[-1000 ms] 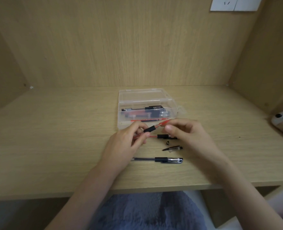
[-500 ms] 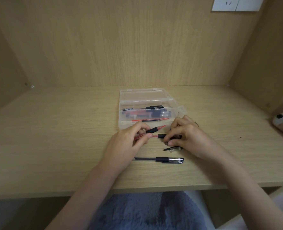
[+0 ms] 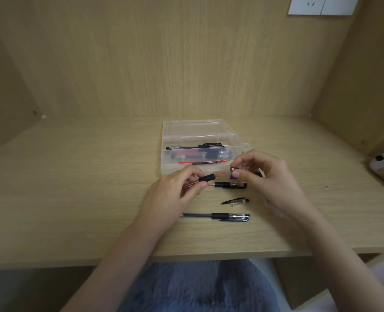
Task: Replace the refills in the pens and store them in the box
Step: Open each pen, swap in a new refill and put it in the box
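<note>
Blurred tiny piece [image 3: 233, 176] in right hand [image 3: 268, 176]

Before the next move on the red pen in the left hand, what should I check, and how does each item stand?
1. Left hand holds the red pen: ok.
2. Refill tip sticks out of the pen's front: ok.
3. Right hand pinches a small part: ok. Which part it is: cannot tell.
4. Small part seated on the pen: not ok, a gap remains.
5. Loose cap lies on the desk near both hands: ok.
6. Clear box open: ok.
</note>
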Demonstrator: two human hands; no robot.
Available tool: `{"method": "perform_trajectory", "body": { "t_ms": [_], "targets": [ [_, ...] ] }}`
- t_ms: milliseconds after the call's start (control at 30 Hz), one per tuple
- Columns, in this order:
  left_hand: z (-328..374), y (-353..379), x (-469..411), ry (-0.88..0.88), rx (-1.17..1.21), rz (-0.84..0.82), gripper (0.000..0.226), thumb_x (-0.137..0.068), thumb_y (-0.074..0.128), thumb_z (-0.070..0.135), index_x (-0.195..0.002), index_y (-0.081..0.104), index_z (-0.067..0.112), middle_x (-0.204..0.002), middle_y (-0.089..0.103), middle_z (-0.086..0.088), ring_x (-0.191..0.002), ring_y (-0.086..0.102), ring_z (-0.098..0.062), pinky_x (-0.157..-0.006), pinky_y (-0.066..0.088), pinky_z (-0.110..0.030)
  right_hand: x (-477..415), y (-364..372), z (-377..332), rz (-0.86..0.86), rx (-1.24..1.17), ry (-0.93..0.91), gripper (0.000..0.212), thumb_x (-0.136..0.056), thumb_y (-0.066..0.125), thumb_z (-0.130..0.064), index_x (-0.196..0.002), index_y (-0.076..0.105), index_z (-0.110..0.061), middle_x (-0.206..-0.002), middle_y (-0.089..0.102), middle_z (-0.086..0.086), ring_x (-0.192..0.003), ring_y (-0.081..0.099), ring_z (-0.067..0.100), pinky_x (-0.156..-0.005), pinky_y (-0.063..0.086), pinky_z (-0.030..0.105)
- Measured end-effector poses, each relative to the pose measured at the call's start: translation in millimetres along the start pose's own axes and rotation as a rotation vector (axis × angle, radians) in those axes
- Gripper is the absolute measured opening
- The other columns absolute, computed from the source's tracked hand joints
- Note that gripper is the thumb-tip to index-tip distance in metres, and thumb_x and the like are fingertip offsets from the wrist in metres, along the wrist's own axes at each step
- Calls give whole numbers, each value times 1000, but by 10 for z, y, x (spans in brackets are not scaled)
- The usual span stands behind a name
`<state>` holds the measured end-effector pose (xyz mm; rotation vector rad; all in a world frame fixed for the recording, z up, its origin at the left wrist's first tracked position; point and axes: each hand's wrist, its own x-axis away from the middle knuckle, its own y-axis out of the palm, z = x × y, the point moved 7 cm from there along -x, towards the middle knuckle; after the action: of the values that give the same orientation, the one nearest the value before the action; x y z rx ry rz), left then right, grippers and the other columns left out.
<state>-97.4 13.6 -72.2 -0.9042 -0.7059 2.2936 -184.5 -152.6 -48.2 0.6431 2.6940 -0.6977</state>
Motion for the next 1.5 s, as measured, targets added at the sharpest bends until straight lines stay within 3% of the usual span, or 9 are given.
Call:
{"method": "perform_trajectory", "body": {
  "t_ms": [367,567,667,800,967,1067,1167,1333,1500],
  "targets": [
    [-27,18,-5,20,-12,8,15,-84,54,48,-95,54,37,-79,63,17,-75,61,-5,-68,51,-37,27,75,-87,-80,89,-10,12,-79,72,-7,-85,70,-17,-68,60,-14,-66,50,-3,-63,38,7],
    [-37,31,-1,15,-26,2,16,-84,56,48,-95,53,37,-80,62,17,-75,60,-3,-68,50,-36,36,187,-78,-89,102,-31,15,-79,73,-12,-82,70,-26,-72,65,-8,-68,51,-2,-66,38,10],
    [-33,24,5,12,-45,-1,15,-83,58,46,-95,52,38,-79,60,18,-75,59,-2,-69,50,-35,61,231,-44,-105,87,1,5,-84,68,-21,-82,70,-25,-74,68,-7,-70,56,6,-70,43,20],
    [-8,21,3,22,-39,5,16,-82,60,44,-94,52,38,-78,58,21,-75,57,-1,-69,49,-33,83,220,-11,-102,160,11,22,-83,53,-47,-82,68,-31,-73,67,-10,-66,56,2,-65,43,21],
    [-10,24,-4,28,-41,3,13,-82,60,42,-93,53,39,-76,57,22,-72,55,0,-66,48,-30,82,201,21,-98,39,2,14,-78,73,-18,-87,67,-27,-72,62,-17,-67,52,-2,-64,39,10],
    [-13,19,2,28,-39,6,13,-82,59,44,-93,54,39,-77,57,23,-73,55,1,-67,48,-29,80,210,36,-98,55,29,4,-82,68,-31,-78,67,-30,-71,63,-13,-62,50,-2,-60,37,10],
    [-3,12,2,30,-46,7,14,-81,57,47,-93,54,38,-77,57,23,-74,56,1,-67,49,-29,82,205,27,-104,57,23,20,-81,57,-47,-85,68,-30,-78,67,-10,-68,55,1,-64,42,15],
    [-6,22,-1,32,-48,0,15,-81,57,47,-94,53,39,-79,59,21,-75,58,0,-68,50,-33,72,223,8,-114,24,14,3,-82,68,-27,-82,68,-24,-73,65,-14,-66,53,-2,-63,41,14],
    [1,17,2,29,-41,3,14,-82,58,45,-93,55,37,-78,58,23,-75,57,0,-69,50,-32,66,203,47,-89,59,42,37,-85,46,-53,-81,69,-24,-67,64,-11,-66,56,9,-67,45,25]
  ]
}}
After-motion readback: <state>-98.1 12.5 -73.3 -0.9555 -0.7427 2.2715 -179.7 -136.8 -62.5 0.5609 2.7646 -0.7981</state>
